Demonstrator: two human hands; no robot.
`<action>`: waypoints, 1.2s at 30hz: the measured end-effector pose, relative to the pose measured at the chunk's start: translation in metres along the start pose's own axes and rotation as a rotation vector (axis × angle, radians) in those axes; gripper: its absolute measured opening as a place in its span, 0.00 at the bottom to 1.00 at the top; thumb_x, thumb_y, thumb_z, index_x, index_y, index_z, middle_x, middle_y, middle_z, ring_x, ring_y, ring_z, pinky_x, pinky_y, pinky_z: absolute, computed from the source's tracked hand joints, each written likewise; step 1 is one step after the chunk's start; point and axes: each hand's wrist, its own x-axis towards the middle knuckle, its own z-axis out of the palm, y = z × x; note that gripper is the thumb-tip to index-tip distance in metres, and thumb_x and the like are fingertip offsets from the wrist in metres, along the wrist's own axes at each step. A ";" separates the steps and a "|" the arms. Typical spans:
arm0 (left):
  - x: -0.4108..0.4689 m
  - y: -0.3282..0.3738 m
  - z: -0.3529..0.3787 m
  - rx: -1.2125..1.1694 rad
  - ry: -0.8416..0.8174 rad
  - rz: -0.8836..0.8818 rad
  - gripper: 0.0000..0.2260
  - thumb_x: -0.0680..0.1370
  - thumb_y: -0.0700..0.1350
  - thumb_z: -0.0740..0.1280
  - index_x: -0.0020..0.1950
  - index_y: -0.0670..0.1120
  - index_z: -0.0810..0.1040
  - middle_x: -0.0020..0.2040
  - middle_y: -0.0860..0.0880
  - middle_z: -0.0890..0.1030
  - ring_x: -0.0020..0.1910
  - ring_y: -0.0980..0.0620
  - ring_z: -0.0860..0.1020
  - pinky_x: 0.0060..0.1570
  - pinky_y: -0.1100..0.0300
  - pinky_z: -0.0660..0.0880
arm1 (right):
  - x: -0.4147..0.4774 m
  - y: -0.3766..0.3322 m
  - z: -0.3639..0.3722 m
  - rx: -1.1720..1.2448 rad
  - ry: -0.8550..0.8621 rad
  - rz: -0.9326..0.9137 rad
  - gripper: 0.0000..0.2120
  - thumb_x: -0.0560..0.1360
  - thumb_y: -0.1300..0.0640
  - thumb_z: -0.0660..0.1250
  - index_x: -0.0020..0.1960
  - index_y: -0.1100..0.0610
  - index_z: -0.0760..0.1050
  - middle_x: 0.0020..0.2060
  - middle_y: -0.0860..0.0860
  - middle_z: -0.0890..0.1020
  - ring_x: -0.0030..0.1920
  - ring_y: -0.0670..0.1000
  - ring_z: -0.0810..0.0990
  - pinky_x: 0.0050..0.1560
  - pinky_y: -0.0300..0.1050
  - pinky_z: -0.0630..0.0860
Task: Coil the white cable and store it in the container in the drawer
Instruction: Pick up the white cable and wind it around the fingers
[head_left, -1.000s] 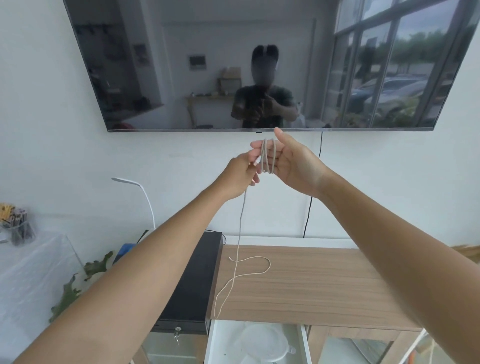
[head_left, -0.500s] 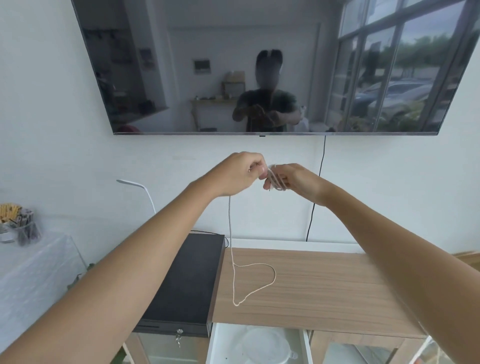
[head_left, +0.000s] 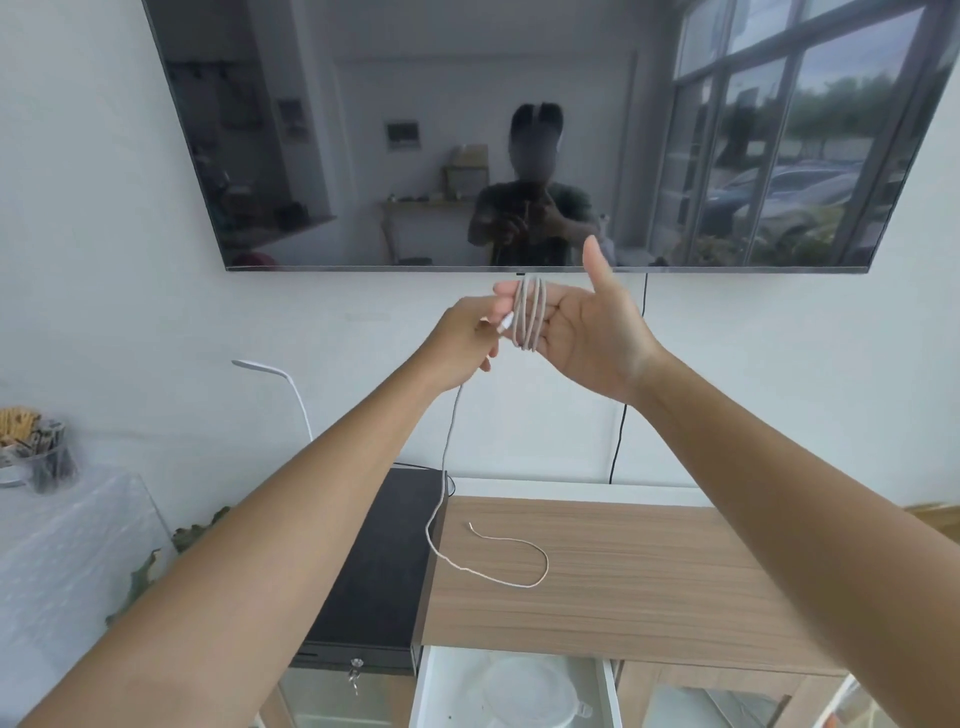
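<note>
In the head view, you hold both arms raised before a wall-mounted television (head_left: 519, 130), midway through coiling the white cable (head_left: 527, 317). Your right hand (head_left: 582, 332) stands open, palm toward you and thumb up, its fingers held together and straight with several turns of cable wound around them. Your left hand (head_left: 462, 338) sits just beside those fingertips, closed in a pinch on the cable near what looks like a white plug end. From that hand the loose run drops straight down, passes the corner of a black cash box (head_left: 374, 571) and curls in one open loop on the wooden tabletop (head_left: 649, 582), its free end lying flat there. Below the tabletop edge the drawer (head_left: 610, 691) stands open, and a round translucent container (head_left: 524, 691) shows inside it, lid seemingly on.

The step in hand appears to be winding, with a fair length left to gather. The next move likely calls for you to carry the left hand around the right fingers again, keeping light tension so the turns lie side by side, and to keep the right fingers stiff so the coil does not slip off
</note>
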 end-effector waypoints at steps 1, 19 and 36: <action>-0.003 -0.001 0.006 0.030 -0.023 -0.008 0.10 0.82 0.40 0.60 0.47 0.46 0.80 0.37 0.47 0.77 0.32 0.51 0.73 0.32 0.56 0.74 | 0.002 -0.005 0.002 -0.007 0.028 -0.029 0.45 0.81 0.30 0.41 0.65 0.65 0.79 0.55 0.60 0.85 0.55 0.57 0.82 0.63 0.52 0.74; 0.001 0.031 -0.035 0.389 -0.095 0.156 0.07 0.82 0.50 0.65 0.48 0.52 0.81 0.46 0.60 0.80 0.48 0.57 0.79 0.52 0.53 0.77 | -0.004 0.011 -0.024 -0.546 0.060 0.202 0.49 0.80 0.29 0.35 0.63 0.65 0.80 0.53 0.58 0.86 0.48 0.49 0.83 0.55 0.45 0.73; -0.019 0.017 0.011 0.012 -0.114 0.024 0.13 0.85 0.43 0.58 0.46 0.48 0.80 0.36 0.49 0.76 0.24 0.55 0.73 0.29 0.60 0.75 | 0.009 -0.023 0.003 -0.038 0.116 -0.074 0.48 0.79 0.28 0.39 0.69 0.65 0.76 0.65 0.60 0.83 0.67 0.55 0.81 0.67 0.47 0.75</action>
